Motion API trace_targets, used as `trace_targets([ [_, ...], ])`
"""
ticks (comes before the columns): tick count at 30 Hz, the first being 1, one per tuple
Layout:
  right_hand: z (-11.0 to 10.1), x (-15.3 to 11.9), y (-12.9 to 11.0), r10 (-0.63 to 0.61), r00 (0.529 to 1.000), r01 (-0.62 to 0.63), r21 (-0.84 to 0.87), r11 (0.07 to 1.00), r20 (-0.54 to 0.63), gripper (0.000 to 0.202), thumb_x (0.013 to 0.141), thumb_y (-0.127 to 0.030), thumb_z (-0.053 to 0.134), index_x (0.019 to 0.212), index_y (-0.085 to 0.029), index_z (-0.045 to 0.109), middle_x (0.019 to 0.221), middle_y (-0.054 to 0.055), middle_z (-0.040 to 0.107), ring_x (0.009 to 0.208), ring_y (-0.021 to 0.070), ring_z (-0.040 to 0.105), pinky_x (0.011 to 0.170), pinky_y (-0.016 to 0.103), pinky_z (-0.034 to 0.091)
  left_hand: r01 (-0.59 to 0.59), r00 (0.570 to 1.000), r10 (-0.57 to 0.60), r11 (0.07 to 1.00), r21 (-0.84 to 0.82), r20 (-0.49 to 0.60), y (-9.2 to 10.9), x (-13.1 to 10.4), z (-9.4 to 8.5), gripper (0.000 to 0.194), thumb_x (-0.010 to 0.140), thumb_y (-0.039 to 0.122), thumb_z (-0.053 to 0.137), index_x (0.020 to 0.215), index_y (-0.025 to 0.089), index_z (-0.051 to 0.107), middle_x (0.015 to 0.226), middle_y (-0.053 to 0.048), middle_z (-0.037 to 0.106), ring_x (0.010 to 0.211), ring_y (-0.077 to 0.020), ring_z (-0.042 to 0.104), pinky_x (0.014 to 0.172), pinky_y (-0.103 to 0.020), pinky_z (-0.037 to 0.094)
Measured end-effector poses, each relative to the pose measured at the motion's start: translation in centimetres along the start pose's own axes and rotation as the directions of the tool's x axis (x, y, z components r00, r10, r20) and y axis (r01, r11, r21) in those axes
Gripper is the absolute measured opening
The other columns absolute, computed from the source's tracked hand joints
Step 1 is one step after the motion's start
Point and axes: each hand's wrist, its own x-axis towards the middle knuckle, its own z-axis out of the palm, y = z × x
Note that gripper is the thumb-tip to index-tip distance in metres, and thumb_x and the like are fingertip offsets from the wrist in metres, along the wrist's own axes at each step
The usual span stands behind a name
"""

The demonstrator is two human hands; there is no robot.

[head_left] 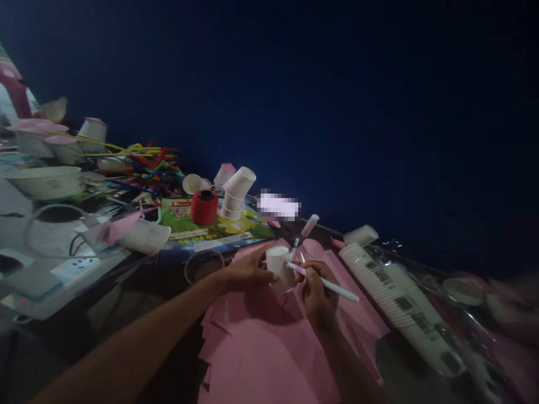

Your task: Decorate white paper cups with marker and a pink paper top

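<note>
Cup: we find the white cup (275, 258) at the centre of the frame, above the pink paper (269, 359).
Left hand: we see the left hand (248, 273) gripping the cup from its left side, thumb along the near wall.
Right hand: we see the right hand (319, 287) pinching a white pen (339, 288), its tip at the cup's right side; contact we cannot confirm.
Spool: we note the red spool (204, 209) left of centre.
Stack: we note nested cups (374, 283) at lower right.
Bowl: we place the bowl (44, 182) at far left.
</note>
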Motion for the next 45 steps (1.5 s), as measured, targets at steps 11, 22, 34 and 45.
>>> trace_targets([
  [11,0.0,0.6,-0.5,0.014,0.998,-0.009,0.093,0.996,-0.059,0.018,0.082,-0.035,0.055,0.075,-0.018,0.058,0.057,-0.003,0.057,0.056,0.0132,0.053,0.054,0.025,0.039,-0.004,1.000,0.004,1.000,0.000,0.012,0.1,-0.1,0.1,0.076,0.063,0.019,0.075,0.132,0.021,0.044,0.118,-0.008,0.060,0.106,-0.0235,0.054,0.090,-0.036,0.042],
  [22,-0.1,0.7,0.1,0.011,0.997,-0.007,0.054,0.999,-0.072,0.020,0.083,-0.038,0.055,0.077,-0.019,0.058,0.058,-0.002,0.057,0.058,0.0140,0.054,0.055,0.026,0.039,-0.005,1.000,0.005,1.000,0.005,0.006,0.2,-0.2,0.2,0.072,0.061,0.019,0.076,0.127,0.020,0.047,0.113,-0.008,0.059,0.105,-0.0241,0.053,0.089,-0.036,0.041],
  [34,-0.2,0.4,-0.1,0.001,1.000,-0.001,0.019,1.000,0.001,0.017,0.085,-0.034,0.054,0.079,-0.019,0.059,0.062,-0.002,0.060,0.058,0.0124,0.053,0.055,0.025,0.038,-0.008,0.999,0.009,0.999,-0.044,0.035,0.1,-0.2,0.2,0.068,0.061,0.017,0.076,0.124,0.019,0.049,0.110,-0.007,0.060,0.103,-0.0229,0.054,0.089,-0.035,0.041],
  [45,0.2,1.2,0.9,0.079,0.987,-0.059,0.142,0.988,-0.140,0.039,0.089,-0.050,0.043,0.109,-0.019,0.056,0.085,0.004,0.068,0.080,0.0188,0.066,0.079,0.038,0.051,-0.028,1.000,0.028,0.992,-0.125,-0.002,-0.2,0.0,0.2,0.079,0.061,0.015,0.075,0.133,0.021,0.044,0.124,-0.009,0.057,0.115,-0.0247,0.050,0.095,-0.036,0.039],
])
